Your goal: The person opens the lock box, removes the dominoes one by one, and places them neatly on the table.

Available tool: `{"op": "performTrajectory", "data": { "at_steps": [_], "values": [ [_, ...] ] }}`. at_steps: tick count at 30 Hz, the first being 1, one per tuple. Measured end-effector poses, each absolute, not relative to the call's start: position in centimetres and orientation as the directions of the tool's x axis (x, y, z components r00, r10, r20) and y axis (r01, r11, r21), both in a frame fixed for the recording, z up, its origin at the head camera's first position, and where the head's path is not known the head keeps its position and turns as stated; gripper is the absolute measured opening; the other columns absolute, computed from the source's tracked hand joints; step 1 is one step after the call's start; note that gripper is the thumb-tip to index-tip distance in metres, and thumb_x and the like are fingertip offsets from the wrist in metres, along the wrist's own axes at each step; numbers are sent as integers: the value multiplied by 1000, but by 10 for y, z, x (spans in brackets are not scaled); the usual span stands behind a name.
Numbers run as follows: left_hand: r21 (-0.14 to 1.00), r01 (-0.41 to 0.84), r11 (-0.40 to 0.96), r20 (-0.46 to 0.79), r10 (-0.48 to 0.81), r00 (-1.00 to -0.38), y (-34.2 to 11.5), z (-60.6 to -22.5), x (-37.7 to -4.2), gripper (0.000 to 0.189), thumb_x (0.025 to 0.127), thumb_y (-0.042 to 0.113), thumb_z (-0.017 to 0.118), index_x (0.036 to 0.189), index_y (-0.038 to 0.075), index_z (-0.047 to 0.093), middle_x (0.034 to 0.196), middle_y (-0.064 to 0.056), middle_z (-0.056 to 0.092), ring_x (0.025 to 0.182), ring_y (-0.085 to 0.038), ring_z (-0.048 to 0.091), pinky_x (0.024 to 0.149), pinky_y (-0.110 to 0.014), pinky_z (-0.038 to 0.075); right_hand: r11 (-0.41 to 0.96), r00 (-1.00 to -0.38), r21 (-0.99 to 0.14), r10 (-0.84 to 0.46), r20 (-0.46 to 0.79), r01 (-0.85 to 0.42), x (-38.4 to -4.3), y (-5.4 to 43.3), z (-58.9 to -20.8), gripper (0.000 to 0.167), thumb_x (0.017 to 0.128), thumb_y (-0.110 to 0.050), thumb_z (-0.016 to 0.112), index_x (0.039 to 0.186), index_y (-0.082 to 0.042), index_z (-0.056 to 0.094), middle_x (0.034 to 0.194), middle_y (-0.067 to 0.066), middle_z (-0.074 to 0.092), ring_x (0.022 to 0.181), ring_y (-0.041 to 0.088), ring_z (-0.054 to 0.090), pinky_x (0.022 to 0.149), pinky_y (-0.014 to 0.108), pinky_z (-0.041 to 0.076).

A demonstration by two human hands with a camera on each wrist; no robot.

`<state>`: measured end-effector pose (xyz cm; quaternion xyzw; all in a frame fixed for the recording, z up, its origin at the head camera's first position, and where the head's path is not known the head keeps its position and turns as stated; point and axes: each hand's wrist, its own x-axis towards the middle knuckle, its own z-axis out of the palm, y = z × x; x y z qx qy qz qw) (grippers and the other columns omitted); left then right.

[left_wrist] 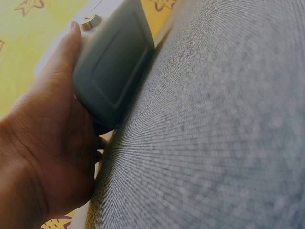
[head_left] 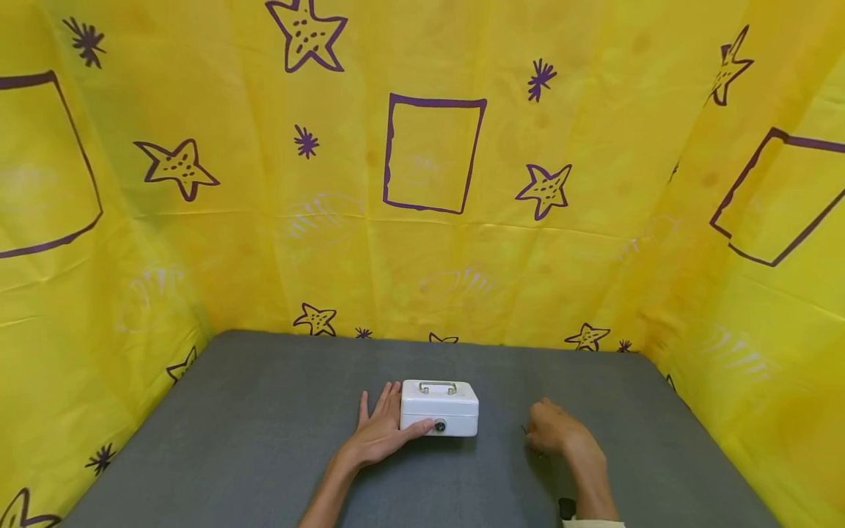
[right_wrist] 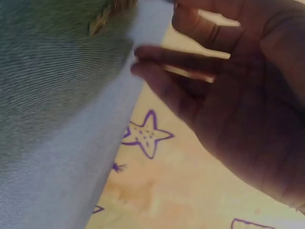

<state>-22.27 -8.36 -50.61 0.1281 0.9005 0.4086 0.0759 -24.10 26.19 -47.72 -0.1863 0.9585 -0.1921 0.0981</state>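
A white cash box [head_left: 439, 411] has a handle on its lid and a round lock [head_left: 440, 424] on its front. My left hand [head_left: 381, 431] holds the box at its left side, the thumb across the front beside the lock and the other fingers along the side. In the left wrist view the box's shaded underside [left_wrist: 114, 71] shows, so it looks tilted. To the right of the box, apart from it, my right hand [head_left: 553, 429] has its thumb and forefinger bent in a pinch. A small blurred key [right_wrist: 112, 16] with a jagged brass-coloured edge appears at those fingertips, mostly hidden.
Grey cloth covers the table [head_left: 264, 411] under both hands. Yellow curtains [head_left: 455, 271] with purple stars and frames rise along the back and both sides. A dark band [head_left: 566, 508] sits on my right wrist above a pale sleeve.
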Motion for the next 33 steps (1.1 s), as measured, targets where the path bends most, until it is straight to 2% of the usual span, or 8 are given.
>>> {"op": "performTrajectory", "data": {
  "at_steps": [2,3,4,8,15,19,25,33],
  "values": [
    [747,163,644,-41,290,-956,-83,-505,-222,113,91,72,60,164,-5,19,173,-26,19,164,-42,10,125,-69,-11,788,-871,-478,-483,-88,-388,-242,265,-478,44,82,0,64,54,-23,40,59,-11,32,52,9,31,47,31,27],
    [743,160,650,-47,290,-956,-83,-504,-222,113,92,71,60,164,-5,19,173,-26,18,165,-41,10,126,-69,-11,750,-849,-514,-523,-77,-416,-240,265,-475,46,81,-1,64,53,-25,37,57,-14,25,50,5,22,47,28,19],
    [742,161,651,-45,289,-956,-83,-504,-222,112,92,71,60,164,-5,19,173,-26,19,164,-42,11,125,-70,-10,723,-829,-539,-554,-77,-433,-238,262,-470,46,81,-2,64,54,-25,35,56,-17,22,49,2,19,46,25,16],
    [742,161,651,-44,287,-957,-83,-505,-222,112,92,70,60,164,-5,19,173,-26,19,164,-42,10,125,-69,-12,694,-802,-618,-573,-166,-368,-219,241,-432,40,90,-9,67,61,-19,42,58,-13,29,53,4,26,53,23,20],
    [734,167,659,-36,283,-958,-82,-506,-222,110,92,69,62,164,-5,21,173,-25,20,164,-41,12,126,-69,-10,578,-691,-678,-709,-142,-453,-206,214,-409,29,99,-15,63,72,-7,57,66,-15,38,59,-3,36,56,17,27],
    [720,172,672,-31,279,-960,-81,-505,-222,109,93,68,62,163,-5,22,173,-25,22,164,-40,13,126,-69,-7,544,-652,-670,-749,-117,-505,-203,197,-404,28,102,-18,62,79,-3,64,67,-16,41,60,-5,38,57,16,31],
    [711,175,681,-27,275,-961,-80,-504,-221,108,93,67,62,164,-5,22,173,-25,22,164,-40,14,127,-69,-7,559,-655,-617,-750,-93,-553,-199,172,-404,26,103,-20,63,84,-4,71,66,-16,46,59,-6,40,55,15,35],
    [701,192,687,-13,281,-960,-81,-505,-222,107,94,66,61,164,-5,22,173,-26,21,164,-40,13,126,-69,-7,598,-696,-585,-714,-78,-548,-197,154,-409,28,100,-17,66,76,-3,69,60,-15,42,55,-4,38,52,16,31]
  ]
}}
